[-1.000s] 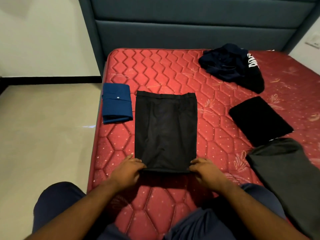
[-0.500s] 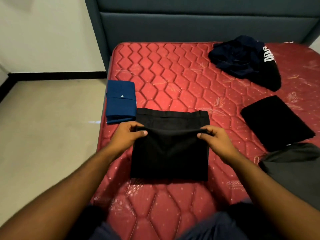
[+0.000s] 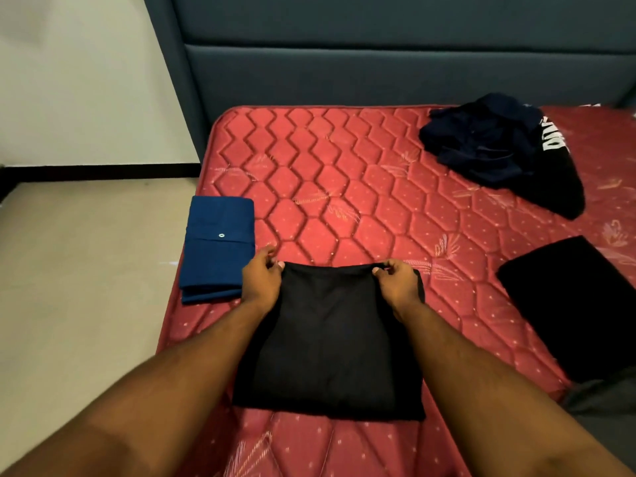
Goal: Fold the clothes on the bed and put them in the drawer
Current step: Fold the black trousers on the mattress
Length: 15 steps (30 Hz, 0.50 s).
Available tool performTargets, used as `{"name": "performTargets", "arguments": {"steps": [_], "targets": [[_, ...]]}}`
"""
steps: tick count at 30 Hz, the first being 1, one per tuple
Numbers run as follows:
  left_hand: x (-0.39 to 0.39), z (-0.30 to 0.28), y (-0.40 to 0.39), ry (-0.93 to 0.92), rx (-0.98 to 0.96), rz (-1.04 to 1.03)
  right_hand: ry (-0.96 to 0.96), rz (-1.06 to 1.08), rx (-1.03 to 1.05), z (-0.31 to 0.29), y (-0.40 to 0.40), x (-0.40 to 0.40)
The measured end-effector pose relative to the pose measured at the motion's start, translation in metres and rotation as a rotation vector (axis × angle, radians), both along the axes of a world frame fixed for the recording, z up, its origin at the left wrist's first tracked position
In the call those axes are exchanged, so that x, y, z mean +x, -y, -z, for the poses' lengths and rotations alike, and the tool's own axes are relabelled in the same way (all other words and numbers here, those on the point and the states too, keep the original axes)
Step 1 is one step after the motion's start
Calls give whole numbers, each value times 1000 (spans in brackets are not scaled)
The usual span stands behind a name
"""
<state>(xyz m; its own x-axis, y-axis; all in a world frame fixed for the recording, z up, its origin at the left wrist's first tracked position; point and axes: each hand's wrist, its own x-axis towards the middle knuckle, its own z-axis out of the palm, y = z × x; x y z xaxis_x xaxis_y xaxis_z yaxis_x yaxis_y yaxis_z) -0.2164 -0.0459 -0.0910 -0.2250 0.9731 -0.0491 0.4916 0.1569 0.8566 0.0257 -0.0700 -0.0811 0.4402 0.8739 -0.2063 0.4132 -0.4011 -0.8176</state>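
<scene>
Black garment (image 3: pixel 327 342) lies at six o'clock on the red bed (image 3: pixel 327 187), folded over once into a near square, its slightly longer axis running from you toward the headboard. Your left hand (image 3: pixel 261 280) and right hand (image 3: pixel 395 282) each pinch a far corner in curled fingers. A folded blue garment (image 3: pixel 216 249) sits at nine o'clock, a folded black one (image 3: pixel 571 304) at three. The dark heap (image 3: pixel 499 149) at one o'clock looks unfolded. Nothing seems put away; no drawer is visible.

black garment (image 3: pixel 330 339) | blue folded cloth (image 3: pixel 218 246) | red quilted mattress (image 3: pixel 344 187)
</scene>
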Motion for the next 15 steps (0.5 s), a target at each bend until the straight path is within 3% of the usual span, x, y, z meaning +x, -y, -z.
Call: {"name": "performTargets", "arguments": {"steps": [2, 5, 7, 9, 11, 15], "targets": [[9, -5, 19, -183, 198, 84, 192, -38, 42, -1, 3, -7], [20, 9, 66, -625, 440, 411, 411, -244, 282, 12, 34, -33], [23, 29, 86, -849, 363, 543, 569, -383, 305, 29, 62, -55], [21, 49, 87, -942, 220, 573, 730, -535, 174, 47, 73, -65], [18, 58, 73, -983, 125, 583, 820, -604, 33, 57, 65, -59], [21, 45, 49, -991, 80, 549, 864, -591, -19, 50, 42, -40]]}}
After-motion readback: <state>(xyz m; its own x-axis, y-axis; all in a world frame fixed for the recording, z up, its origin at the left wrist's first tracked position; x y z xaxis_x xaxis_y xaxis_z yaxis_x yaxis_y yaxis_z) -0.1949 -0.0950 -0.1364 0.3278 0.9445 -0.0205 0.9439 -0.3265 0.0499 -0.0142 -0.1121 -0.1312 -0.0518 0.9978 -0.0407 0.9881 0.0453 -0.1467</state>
